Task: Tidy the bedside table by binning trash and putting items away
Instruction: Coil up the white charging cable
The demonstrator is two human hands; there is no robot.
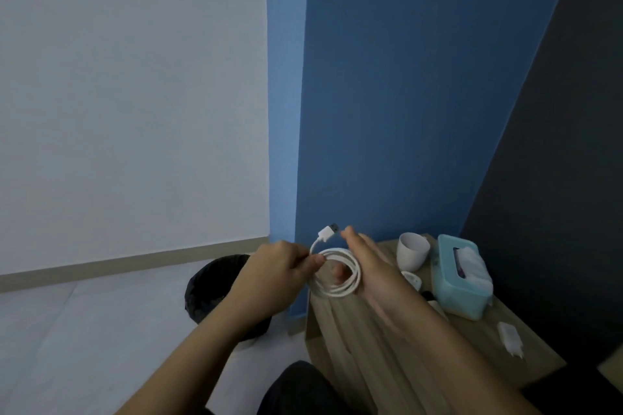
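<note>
Where the wooden counter (354, 340) meets the blue wall, a black-lined bin (215, 283) stands on the floor to its left. Teal tissue box (462, 286) sits at counter's far right, white cup (413, 251) just beside it, white plug adapter (510, 338) nearer. Left hand (276, 276) pinches a coiled white cable (337, 273) above the counter's left edge. Right hand (374, 269), fingers spread apart, steadies the coil; USB end sticks upward.
</note>
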